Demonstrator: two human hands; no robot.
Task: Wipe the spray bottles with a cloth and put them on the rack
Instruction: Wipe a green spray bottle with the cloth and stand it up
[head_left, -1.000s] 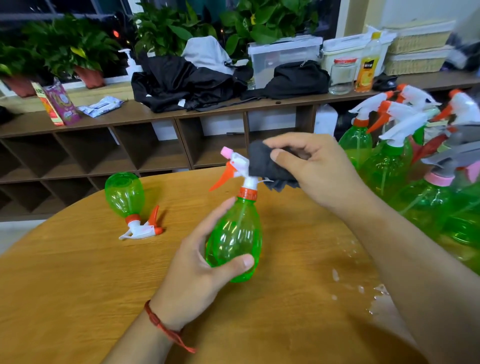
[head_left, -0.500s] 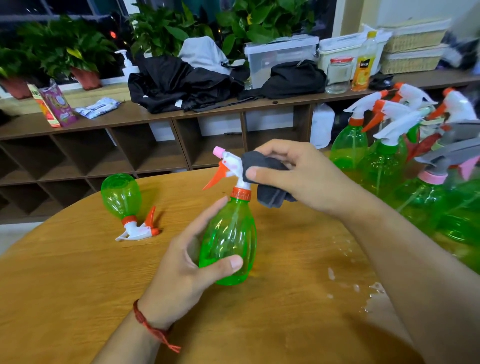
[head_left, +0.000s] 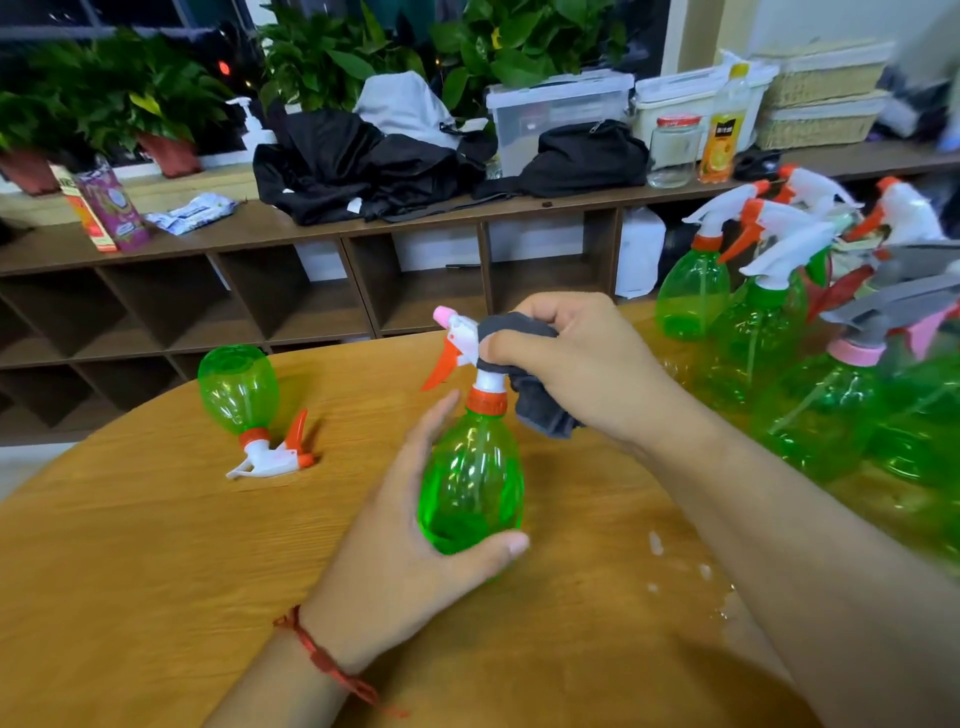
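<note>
My left hand grips a green spray bottle upright around its body, above the round wooden table. Its white spray head has an orange trigger and a pink nozzle. My right hand holds a dark grey cloth pressed against the back of that spray head. A second green spray bottle lies on the table to the left, head toward me. Several more green spray bottles stand grouped at the right.
Water drops wet the table near my right forearm. Behind the table runs a long wooden cubby shelf carrying black clothing, potted plants, plastic boxes, a glass jar and a juice bottle.
The held bottle has dropped a little toward me and stands more upright. My right hand with the cloth has slid down and closed tighter over the spray head.
</note>
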